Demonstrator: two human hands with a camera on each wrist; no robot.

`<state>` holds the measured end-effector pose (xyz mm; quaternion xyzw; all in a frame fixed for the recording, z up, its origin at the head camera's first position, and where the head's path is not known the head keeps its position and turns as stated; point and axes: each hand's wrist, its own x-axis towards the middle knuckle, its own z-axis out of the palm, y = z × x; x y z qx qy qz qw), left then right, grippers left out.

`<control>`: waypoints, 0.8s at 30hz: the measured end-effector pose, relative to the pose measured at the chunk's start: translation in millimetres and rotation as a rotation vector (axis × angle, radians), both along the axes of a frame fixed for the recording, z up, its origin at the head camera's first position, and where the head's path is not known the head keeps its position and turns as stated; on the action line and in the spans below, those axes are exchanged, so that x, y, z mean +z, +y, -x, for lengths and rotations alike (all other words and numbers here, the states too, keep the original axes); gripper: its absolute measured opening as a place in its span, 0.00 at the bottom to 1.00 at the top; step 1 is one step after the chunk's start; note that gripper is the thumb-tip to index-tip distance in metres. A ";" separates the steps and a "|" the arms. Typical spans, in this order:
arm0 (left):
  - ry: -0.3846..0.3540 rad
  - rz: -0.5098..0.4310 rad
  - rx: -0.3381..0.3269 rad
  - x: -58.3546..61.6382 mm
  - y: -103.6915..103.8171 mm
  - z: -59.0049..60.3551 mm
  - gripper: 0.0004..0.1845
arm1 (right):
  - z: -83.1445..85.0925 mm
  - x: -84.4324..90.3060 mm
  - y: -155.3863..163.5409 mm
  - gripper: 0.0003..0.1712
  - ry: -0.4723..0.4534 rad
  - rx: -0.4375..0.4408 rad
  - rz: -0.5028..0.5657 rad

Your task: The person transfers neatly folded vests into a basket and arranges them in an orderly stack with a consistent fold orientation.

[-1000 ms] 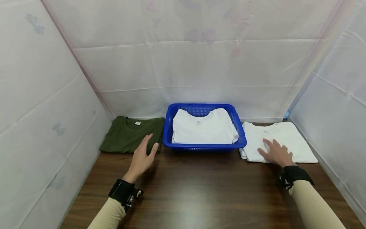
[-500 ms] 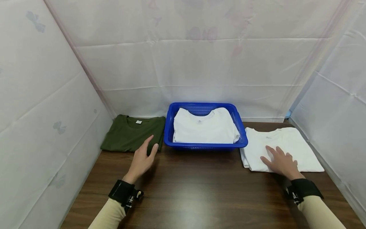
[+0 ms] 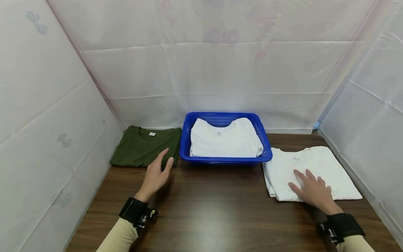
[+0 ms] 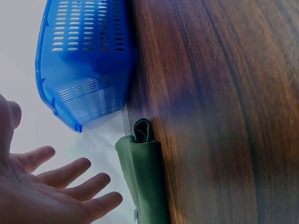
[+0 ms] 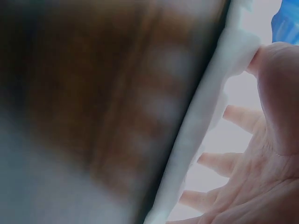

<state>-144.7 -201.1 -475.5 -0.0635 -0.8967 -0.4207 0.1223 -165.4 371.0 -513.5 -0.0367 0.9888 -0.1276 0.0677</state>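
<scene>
A folded white T-shirt lies on the table at the right, its neckline toward the back. My right hand rests on its front part with fingers spread; in the right wrist view the fingertips touch the white cloth. My left hand hovers in front of a folded dark green T-shirt, fingers extended and holding nothing. From the left wrist view, a gap shows between the fingers and the green shirt. Between the two shirts stands a blue plastic basket with a folded white T-shirt inside.
The dark brown wooden table extends in front of the basket. White sheeting hangs behind, and more stands along the left side and right side. A black strap with a camera sits on each wrist.
My right hand has drawn the right white T-shirt toward me and slightly to the right, baring table behind it. My left hand, the green shirt and the basket stay about where they were.
</scene>
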 end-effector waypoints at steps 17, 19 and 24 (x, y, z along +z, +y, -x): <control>-0.012 0.001 0.003 -1.4 2.7 0.4 0.31 | -41.3 2.4 -9.3 0.46 0.054 -0.009 -0.033; -0.010 -0.001 -0.001 -0.9 3.1 0.5 0.31 | -44.7 3.0 -10.0 0.46 0.055 -0.012 -0.043; -0.009 -0.001 -0.003 0.3 4.5 1.2 0.31 | -50.3 3.9 -8.3 0.46 0.052 0.001 -0.065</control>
